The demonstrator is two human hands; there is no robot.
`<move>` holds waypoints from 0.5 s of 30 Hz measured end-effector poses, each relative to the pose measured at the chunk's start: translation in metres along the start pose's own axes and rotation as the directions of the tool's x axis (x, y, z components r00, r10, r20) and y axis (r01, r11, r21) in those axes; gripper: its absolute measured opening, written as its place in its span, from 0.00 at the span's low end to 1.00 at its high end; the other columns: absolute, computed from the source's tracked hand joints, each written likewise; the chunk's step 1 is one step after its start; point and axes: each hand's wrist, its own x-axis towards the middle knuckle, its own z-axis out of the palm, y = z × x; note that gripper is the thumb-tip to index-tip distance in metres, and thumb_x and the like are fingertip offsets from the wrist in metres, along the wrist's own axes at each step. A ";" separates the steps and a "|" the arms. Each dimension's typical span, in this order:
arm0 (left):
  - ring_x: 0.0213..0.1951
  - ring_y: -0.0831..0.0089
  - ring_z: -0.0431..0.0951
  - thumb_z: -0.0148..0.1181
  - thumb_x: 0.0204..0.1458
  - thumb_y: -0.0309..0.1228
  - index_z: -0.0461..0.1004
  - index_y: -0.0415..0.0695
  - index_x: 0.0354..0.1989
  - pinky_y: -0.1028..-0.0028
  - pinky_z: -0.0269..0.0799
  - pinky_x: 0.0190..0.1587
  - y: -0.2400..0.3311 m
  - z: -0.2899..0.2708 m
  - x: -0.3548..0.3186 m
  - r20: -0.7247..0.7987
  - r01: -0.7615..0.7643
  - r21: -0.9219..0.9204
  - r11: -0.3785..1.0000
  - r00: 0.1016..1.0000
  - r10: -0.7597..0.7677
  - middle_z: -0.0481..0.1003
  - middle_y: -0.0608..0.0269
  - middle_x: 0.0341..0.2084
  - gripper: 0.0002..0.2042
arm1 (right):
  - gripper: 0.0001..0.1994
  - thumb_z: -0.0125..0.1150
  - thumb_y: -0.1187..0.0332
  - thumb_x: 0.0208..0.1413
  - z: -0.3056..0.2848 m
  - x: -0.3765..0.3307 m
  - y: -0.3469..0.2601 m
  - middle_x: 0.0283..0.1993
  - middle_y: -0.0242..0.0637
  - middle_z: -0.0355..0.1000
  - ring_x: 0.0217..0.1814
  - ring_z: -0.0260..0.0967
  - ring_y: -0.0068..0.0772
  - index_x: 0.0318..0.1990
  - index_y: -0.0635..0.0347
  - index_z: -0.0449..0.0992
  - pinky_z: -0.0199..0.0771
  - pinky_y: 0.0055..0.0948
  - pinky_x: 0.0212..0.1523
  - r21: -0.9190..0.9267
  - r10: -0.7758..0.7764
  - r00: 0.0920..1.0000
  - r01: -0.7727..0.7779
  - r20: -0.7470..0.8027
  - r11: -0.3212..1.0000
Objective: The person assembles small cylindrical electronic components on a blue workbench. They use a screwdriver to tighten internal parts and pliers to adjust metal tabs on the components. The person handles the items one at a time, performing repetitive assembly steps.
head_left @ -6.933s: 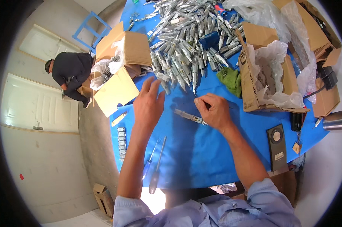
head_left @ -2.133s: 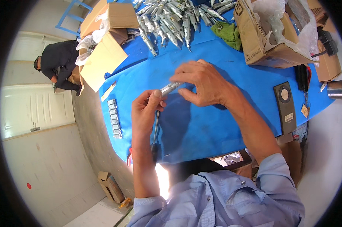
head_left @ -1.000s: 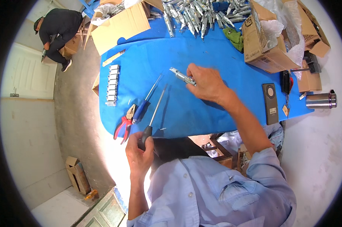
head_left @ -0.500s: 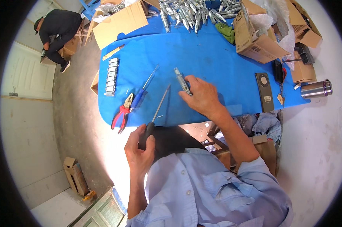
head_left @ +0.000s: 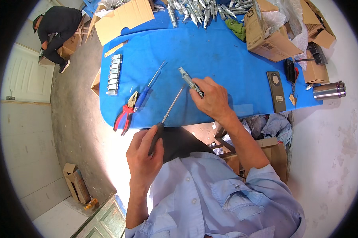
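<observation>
**Screwdriver in my left hand, metal piece in my right**

Closest to my chest, my left hand (head_left: 144,152) is curled tight around the dark handle of a long steel-shafted screwdriver (head_left: 168,112); its shaft slants up and away over the edge of the blue cloth-covered table (head_left: 226,59), the tip ending just beside my right hand. My right hand (head_left: 214,99) rests on the cloth, fingers pinched shut around the near end of a slim grey metal latch-like part (head_left: 189,80), which sticks out up and to the left past my fingertips.

Left of the shaft lie red-handled pliers (head_left: 123,115) and a blue-handled screwdriver (head_left: 147,90), touching each other. Further left stands a row of small grey metal blocks (head_left: 114,74). To my right, a black flat rectangular device (head_left: 276,91) lies near a steel tumbler (head_left: 329,90) on the floor side.

At the far edge sit a heap of grey metal parts (head_left: 202,12) and open cardboard boxes (head_left: 266,33). Beyond the table's left corner, a person in dark clothes (head_left: 58,27) crouches.
</observation>
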 end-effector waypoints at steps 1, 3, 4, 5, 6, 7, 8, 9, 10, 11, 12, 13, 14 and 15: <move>0.38 0.61 0.84 0.68 0.50 0.15 0.80 0.39 0.54 0.69 0.80 0.38 -0.001 0.000 0.001 -0.001 -0.012 0.008 1.000 1.000 0.012 0.80 0.52 0.40 0.20 | 0.11 0.67 0.63 0.57 0.001 0.000 0.001 0.33 0.40 0.73 0.32 0.75 0.53 0.46 0.50 0.82 0.73 0.50 0.32 -0.005 -0.005 1.000 0.005 -0.012 1.000; 0.38 0.60 0.85 0.68 0.50 0.15 0.80 0.39 0.54 0.68 0.80 0.38 0.001 -0.001 0.004 0.000 -0.018 0.023 1.000 1.000 0.018 0.80 0.52 0.40 0.20 | 0.11 0.68 0.63 0.56 0.004 -0.001 0.002 0.33 0.39 0.72 0.31 0.75 0.52 0.46 0.50 0.82 0.73 0.49 0.30 -0.014 -0.015 0.999 0.015 -0.038 1.000; 0.38 0.60 0.85 0.68 0.50 0.15 0.80 0.39 0.54 0.68 0.80 0.38 0.001 -0.001 0.005 0.001 -0.021 0.030 0.999 1.000 0.021 0.80 0.51 0.40 0.20 | 0.11 0.68 0.63 0.56 0.005 -0.001 0.003 0.32 0.39 0.72 0.31 0.75 0.52 0.46 0.50 0.83 0.73 0.49 0.30 -0.012 -0.019 0.999 0.018 -0.045 1.000; 0.38 0.60 0.85 0.68 0.50 0.15 0.80 0.39 0.54 0.68 0.80 0.38 0.001 -0.001 0.006 0.005 -0.015 0.024 1.000 1.000 0.015 0.80 0.51 0.40 0.20 | 0.11 0.68 0.63 0.56 0.006 -0.001 0.004 0.32 0.39 0.72 0.30 0.75 0.51 0.46 0.50 0.83 0.73 0.49 0.30 -0.011 -0.022 0.998 0.022 -0.052 1.000; 0.38 0.60 0.85 0.68 0.50 0.15 0.80 0.39 0.54 0.68 0.80 0.38 0.001 0.000 0.006 0.009 -0.008 0.019 1.000 1.000 0.008 0.80 0.51 0.40 0.20 | 0.11 0.68 0.63 0.55 0.007 -0.001 0.004 0.32 0.39 0.72 0.30 0.75 0.51 0.46 0.50 0.83 0.73 0.48 0.29 -0.007 -0.026 0.998 0.025 -0.060 1.000; 0.38 0.60 0.85 0.68 0.51 0.15 0.80 0.39 0.54 0.68 0.80 0.38 0.001 0.000 0.007 0.014 -0.002 0.015 1.000 1.000 0.002 0.80 0.51 0.40 0.20 | 0.11 0.69 0.63 0.55 0.007 -0.001 0.004 0.32 0.39 0.72 0.30 0.75 0.51 0.46 0.49 0.83 0.73 0.48 0.29 -0.006 -0.025 0.998 0.025 -0.058 1.000; 0.38 0.61 0.84 0.68 0.51 0.16 0.80 0.39 0.54 0.69 0.80 0.39 0.001 0.000 0.007 0.018 0.005 0.018 1.000 1.000 -0.005 0.80 0.51 0.40 0.20 | 0.11 0.69 0.63 0.55 0.007 -0.002 0.004 0.32 0.39 0.72 0.30 0.75 0.50 0.46 0.49 0.83 0.73 0.48 0.29 -0.005 -0.024 0.998 0.024 -0.057 1.000; 0.39 0.61 0.84 0.68 0.51 0.16 0.80 0.38 0.54 0.69 0.80 0.40 0.001 0.000 0.007 0.023 0.012 0.020 1.000 1.000 -0.012 0.80 0.50 0.40 0.19 | 0.11 0.69 0.63 0.55 0.007 -0.002 0.004 0.32 0.38 0.72 0.29 0.75 0.50 0.46 0.49 0.83 0.73 0.47 0.29 -0.004 -0.023 0.998 0.023 -0.056 1.000; 0.39 0.62 0.84 0.69 0.51 0.17 0.80 0.38 0.54 0.70 0.80 0.40 0.001 0.000 0.007 0.028 0.018 0.023 1.000 0.999 -0.019 0.80 0.50 0.40 0.19 | 0.11 0.69 0.63 0.55 0.007 -0.002 0.005 0.32 0.38 0.72 0.29 0.75 0.49 0.46 0.49 0.83 0.73 0.47 0.28 -0.001 -0.020 0.998 0.020 -0.060 1.000; 0.39 0.62 0.84 0.69 0.51 0.17 0.80 0.38 0.54 0.70 0.80 0.40 0.002 0.000 0.007 0.030 0.030 0.022 0.999 0.999 -0.031 0.80 0.50 0.40 0.19 | 0.11 0.69 0.63 0.55 0.008 -0.003 0.005 0.32 0.38 0.72 0.29 0.75 0.49 0.46 0.49 0.83 0.73 0.47 0.28 0.002 -0.017 0.998 0.017 -0.064 1.000; 0.39 0.62 0.84 0.69 0.51 0.17 0.80 0.38 0.54 0.70 0.80 0.40 0.004 0.000 0.008 0.030 0.041 0.019 0.999 0.999 -0.042 0.80 0.50 0.40 0.19 | 0.11 0.70 0.63 0.55 0.008 -0.003 0.005 0.32 0.37 0.72 0.29 0.75 0.49 0.46 0.49 0.83 0.73 0.47 0.28 0.004 -0.016 0.998 0.016 -0.068 1.000; 0.39 0.62 0.84 0.69 0.51 0.17 0.81 0.38 0.54 0.70 0.80 0.40 0.005 -0.001 0.008 0.030 0.053 0.017 0.998 0.998 -0.053 0.80 0.50 0.40 0.20 | 0.11 0.70 0.63 0.55 0.008 -0.003 0.004 0.32 0.37 0.72 0.28 0.75 0.48 0.46 0.49 0.83 0.73 0.47 0.28 0.006 -0.018 0.997 0.019 -0.071 1.000; 0.38 0.61 0.84 0.69 0.51 0.16 0.81 0.39 0.54 0.69 0.80 0.39 0.005 -0.001 0.008 0.021 0.028 0.027 0.999 0.999 -0.029 0.80 0.51 0.40 0.20 | 0.11 0.70 0.63 0.55 0.009 -0.003 0.004 0.32 0.37 0.72 0.28 0.75 0.48 0.46 0.49 0.83 0.73 0.46 0.27 0.008 -0.021 0.997 0.022 -0.074 1.000; 0.37 0.61 0.84 0.68 0.51 0.16 0.80 0.40 0.54 0.69 0.80 0.38 0.004 0.000 0.010 0.015 0.003 0.036 0.999 1.000 -0.003 0.80 0.51 0.39 0.20 | 0.11 0.70 0.62 0.55 0.009 -0.003 0.005 0.32 0.36 0.72 0.28 0.75 0.48 0.46 0.48 0.83 0.73 0.46 0.27 0.010 -0.021 0.997 0.022 -0.077 1.000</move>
